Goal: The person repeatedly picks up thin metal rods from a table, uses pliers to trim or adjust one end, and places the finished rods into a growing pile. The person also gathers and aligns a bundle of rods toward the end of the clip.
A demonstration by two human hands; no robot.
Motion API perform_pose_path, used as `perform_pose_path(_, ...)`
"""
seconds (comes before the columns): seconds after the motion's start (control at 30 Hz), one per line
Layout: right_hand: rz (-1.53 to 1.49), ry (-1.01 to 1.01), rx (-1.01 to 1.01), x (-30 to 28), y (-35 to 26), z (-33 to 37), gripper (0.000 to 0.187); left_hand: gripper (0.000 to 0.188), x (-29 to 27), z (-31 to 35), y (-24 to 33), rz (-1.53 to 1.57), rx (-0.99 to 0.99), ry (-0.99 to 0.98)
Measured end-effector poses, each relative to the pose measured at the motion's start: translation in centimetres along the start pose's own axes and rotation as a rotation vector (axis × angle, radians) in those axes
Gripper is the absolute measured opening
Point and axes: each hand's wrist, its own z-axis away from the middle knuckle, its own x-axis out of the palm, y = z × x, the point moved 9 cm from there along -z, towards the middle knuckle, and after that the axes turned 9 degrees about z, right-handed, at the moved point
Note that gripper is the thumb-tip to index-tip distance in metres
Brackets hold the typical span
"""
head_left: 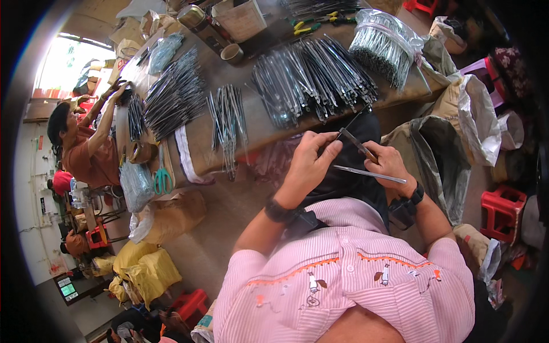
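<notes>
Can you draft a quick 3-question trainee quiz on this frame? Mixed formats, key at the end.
1. True or false: the left hand and the right hand both grip the same thin dark metal rod.
2. What lies on the table edge to the left of the hands? A) a loose bundle of thin metal rods B) a stack of plates C) a coil of rope
3. Fill in: the scissors at the table's end have ______ handles.

Key
1. True; a second, lighter strip also sticks out from the right hand.
2. A
3. green
</notes>
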Motion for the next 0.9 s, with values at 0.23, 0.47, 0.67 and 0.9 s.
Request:
perform_pose_path(0.23, -0.109, -0.055, 0.021, 1.4, -1.2, -1.7, 0.026, 0.033, -3.5, 1.8, 1.4, -0.227, 0.057, 0.140)
perform_pose_path(0.47, -0.339, -0.173, 0.004, 3.7, -1.8, -2.1, 0.051, 0.020, -11.0, 1.5, -1.5, -0.501, 0.126, 0.380)
perform_pose_path(0.67, -0.661, -0.170, 0.163, 3.5, 1.2, -0.9, 0.051, 0.025, -22.6, 1.6, -8.4, -0.778, -0.180, 0.690)
perform_pose_path(0.9, -0.821, -0.121, 0.268, 2.5, 2.4, 0.5, 0.047, 0.027, -22.0, 0.2, -9.0, -0.926, -0.138, 0.714)
